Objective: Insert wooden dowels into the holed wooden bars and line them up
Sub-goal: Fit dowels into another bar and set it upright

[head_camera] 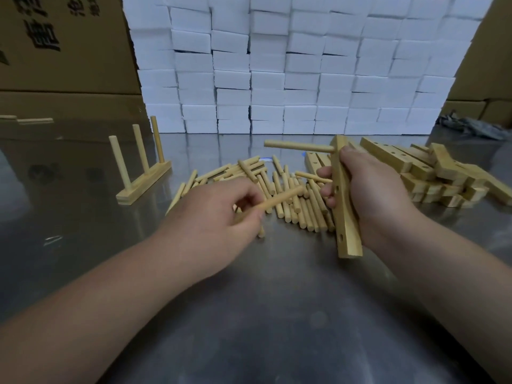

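One pale wooden holed bar (345,217) is held nearly upright above the steel table (277,300) by the right grip (374,189), fingers curled round it. A round wooden dowel (299,146) sticks from its top hole, pointing left. The left grip (213,214) pinches a second dowel (282,198) over the loose dowel pile (310,209). The heap of holed bars (432,167) lies right, and a finished bar with three upright dowels (144,184) stands far left.

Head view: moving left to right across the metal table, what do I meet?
First the finished bar with three upright dowels, then left hand pinching a dowel, right hand gripping a partly filled bar, heap of holed bars.
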A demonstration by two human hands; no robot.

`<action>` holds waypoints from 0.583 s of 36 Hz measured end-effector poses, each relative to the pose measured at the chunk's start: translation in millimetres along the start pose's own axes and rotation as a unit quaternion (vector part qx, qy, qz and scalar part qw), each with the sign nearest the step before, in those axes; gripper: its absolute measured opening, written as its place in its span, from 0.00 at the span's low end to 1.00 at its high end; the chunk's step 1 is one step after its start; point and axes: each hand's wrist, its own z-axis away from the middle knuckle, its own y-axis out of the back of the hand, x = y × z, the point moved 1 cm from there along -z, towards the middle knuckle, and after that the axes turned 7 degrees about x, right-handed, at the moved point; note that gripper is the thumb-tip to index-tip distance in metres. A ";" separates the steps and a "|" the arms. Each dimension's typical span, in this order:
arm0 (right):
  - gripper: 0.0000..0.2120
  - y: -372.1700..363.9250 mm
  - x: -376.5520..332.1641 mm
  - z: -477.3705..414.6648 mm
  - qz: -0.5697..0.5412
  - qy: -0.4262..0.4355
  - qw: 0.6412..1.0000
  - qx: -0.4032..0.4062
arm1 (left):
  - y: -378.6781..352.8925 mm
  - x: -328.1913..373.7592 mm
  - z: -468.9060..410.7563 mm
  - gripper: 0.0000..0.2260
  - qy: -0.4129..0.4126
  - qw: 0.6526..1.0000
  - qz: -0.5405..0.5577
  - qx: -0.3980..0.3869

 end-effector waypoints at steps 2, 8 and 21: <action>0.11 -3.6 1.8 4.9 0.008 0.004 1.000 -0.019 | -3.3 -1.9 -0.3 0.07 0.016 1.000 -0.002 0.020; 0.09 -13.9 7.5 20.3 0.005 0.011 0.998 -0.066 | -8.2 -4.4 -0.1 0.08 -0.009 1.000 0.003 0.011; 0.10 -13.4 8.3 23.0 0.012 0.010 0.998 -0.067 | -9.4 -5.8 -0.3 0.06 -0.040 0.999 0.029 0.011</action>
